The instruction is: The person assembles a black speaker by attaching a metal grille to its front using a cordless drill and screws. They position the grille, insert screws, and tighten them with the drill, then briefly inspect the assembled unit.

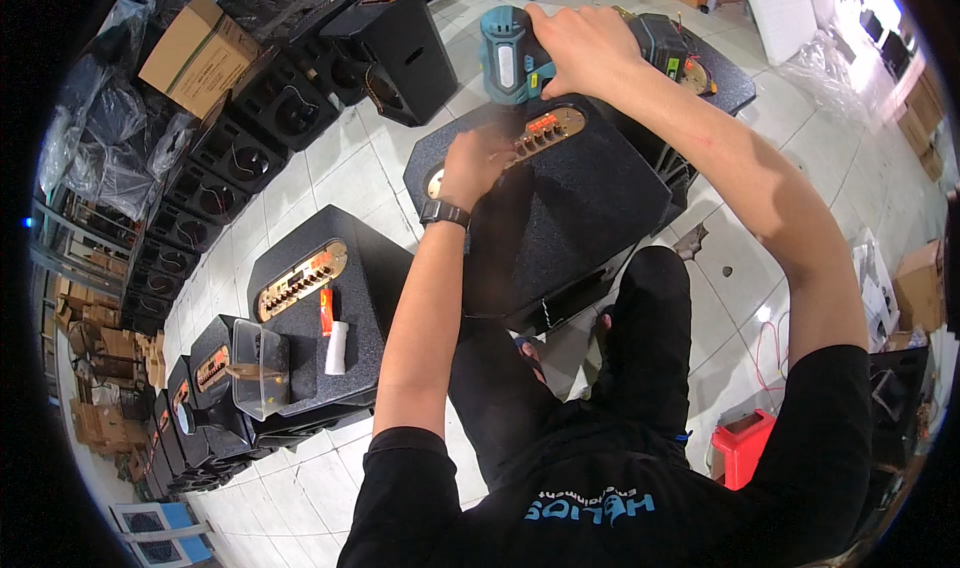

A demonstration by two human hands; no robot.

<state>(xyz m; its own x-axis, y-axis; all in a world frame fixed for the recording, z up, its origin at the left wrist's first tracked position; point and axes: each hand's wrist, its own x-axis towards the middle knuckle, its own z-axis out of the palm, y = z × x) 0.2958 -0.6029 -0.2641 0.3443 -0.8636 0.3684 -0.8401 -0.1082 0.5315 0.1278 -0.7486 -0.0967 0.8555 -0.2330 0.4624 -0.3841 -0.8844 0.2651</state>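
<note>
From my remote view, my right hand [585, 50] grips the drill [508, 56] at upper centre; my left hand [478, 163] meets the gold panel [550, 136], fingers too blurred to tell.

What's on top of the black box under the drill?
A gold control panel; the left hand covers part of it, so what's beneath the hand can't be seen.

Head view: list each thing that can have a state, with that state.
Cordless drill, held
Right hand, closed on the drill
Left hand, at the gold control panel, grip unclear
Gold control panel, knob settings unreadable
Wristwatch, fastened
Clear plastic tub, open
</note>
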